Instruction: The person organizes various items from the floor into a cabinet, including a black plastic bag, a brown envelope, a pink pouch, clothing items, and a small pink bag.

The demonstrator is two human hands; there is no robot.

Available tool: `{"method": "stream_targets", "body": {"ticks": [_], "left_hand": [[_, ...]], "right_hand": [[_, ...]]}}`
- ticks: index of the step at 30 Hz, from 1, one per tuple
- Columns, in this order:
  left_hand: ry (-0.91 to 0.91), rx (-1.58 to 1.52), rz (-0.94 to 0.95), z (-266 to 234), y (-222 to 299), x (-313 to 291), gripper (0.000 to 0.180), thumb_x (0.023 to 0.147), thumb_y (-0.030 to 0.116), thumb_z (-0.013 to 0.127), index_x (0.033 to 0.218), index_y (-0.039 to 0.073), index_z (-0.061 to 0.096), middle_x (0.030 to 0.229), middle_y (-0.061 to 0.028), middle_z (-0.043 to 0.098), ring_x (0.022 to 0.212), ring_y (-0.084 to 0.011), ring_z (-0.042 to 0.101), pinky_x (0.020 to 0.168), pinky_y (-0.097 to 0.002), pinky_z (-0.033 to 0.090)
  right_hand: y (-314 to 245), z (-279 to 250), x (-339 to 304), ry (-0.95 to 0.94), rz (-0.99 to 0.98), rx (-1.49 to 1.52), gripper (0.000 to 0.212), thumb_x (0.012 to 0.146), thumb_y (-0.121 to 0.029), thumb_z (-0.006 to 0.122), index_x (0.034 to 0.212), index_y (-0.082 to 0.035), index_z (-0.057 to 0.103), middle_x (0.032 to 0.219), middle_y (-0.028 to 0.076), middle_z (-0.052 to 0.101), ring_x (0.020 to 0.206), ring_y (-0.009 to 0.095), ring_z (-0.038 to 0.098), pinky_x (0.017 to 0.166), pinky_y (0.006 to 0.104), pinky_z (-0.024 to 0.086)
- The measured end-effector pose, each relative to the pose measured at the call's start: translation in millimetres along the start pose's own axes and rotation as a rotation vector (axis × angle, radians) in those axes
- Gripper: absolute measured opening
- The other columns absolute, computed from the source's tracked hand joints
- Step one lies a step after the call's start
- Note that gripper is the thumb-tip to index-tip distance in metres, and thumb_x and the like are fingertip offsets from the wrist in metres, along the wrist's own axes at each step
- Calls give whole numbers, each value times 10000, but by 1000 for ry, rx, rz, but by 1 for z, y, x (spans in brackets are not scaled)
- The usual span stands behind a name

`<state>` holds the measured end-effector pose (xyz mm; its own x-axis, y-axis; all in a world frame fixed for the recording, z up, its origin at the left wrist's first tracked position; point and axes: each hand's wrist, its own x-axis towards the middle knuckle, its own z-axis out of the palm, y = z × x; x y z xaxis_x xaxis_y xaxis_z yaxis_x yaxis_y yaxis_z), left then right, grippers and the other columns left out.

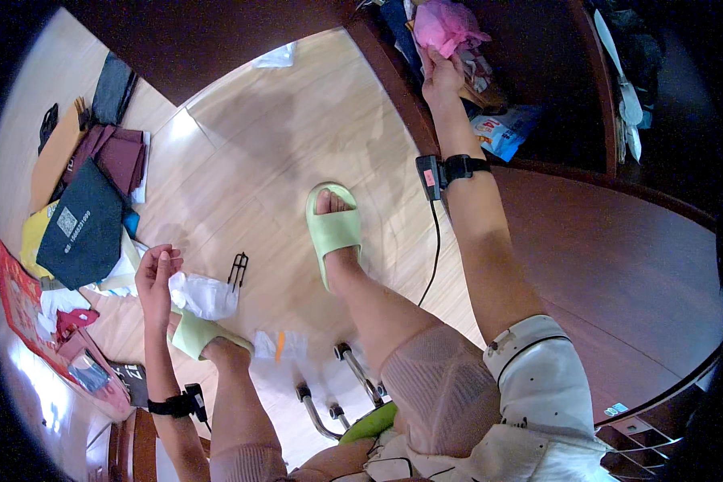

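My right hand (443, 76) reaches into the dark wood cabinet at the upper right. Its fingers are closed on a crumpled, sheer pink bag (448, 28). Under that hand lie a brown item and a blue-and-white packet (506, 132). At the lower left, my left hand (156, 269) hangs above the floor with its fingers loosely bent and a little apart, and nothing shows in it. Close beside it are a white plastic bag (207, 296) and a small black wire rack (238, 271) on the floor.
Folded bags, among them a dark green one (84, 225) and a maroon one (120, 157), are heaped at left. Clear plastic wrappers (281, 345) lie near my green slippers (335, 229). Metal chair legs (321, 414) stand below me. A dark cabinet panel (586, 257) fills the right side.
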<state>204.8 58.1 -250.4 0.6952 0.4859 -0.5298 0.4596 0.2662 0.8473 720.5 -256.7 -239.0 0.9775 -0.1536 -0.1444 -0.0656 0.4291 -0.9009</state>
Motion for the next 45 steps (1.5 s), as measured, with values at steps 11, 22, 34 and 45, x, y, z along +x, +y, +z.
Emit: {"method": "stream_targets", "body": {"ticks": [11,22,34,45], "left_hand": [[158,416,13,-61,-64,-6,160,896,100,600,999,-21,625,871,-62,647,799,-124,601,753,-254,491],[19,857,263,-53,-72,-38,591,589,135,699,1162,101,559,1181,-150,521,1120,-370,468,950,-436,395],[3,998,253,-33,-96,-38,402,707,206,739,1051,53,598,1035,-166,591,935,-327,582,799,-391,480],[356,455,161,-46,-74,-25,355,867,216,671,1141,22,552,1005,-90,637,886,-176,621,782,-301,518]], "right_hand": [[72,7,-121,-326,263,-577,347,818,91,597,1140,-21,536,988,104,595,875,245,636,739,351,572],[135,21,-333,-2087,-280,-983,367,718,-45,667,1081,-64,612,1017,90,604,944,237,603,805,358,504],[159,16,-371,-2077,-302,-1290,382,697,-120,718,1049,-97,571,1011,116,548,924,318,574,748,422,498],[146,-11,-405,-2416,-459,-634,214,816,-156,595,1025,-117,613,1056,64,561,976,276,564,800,412,493]]}}
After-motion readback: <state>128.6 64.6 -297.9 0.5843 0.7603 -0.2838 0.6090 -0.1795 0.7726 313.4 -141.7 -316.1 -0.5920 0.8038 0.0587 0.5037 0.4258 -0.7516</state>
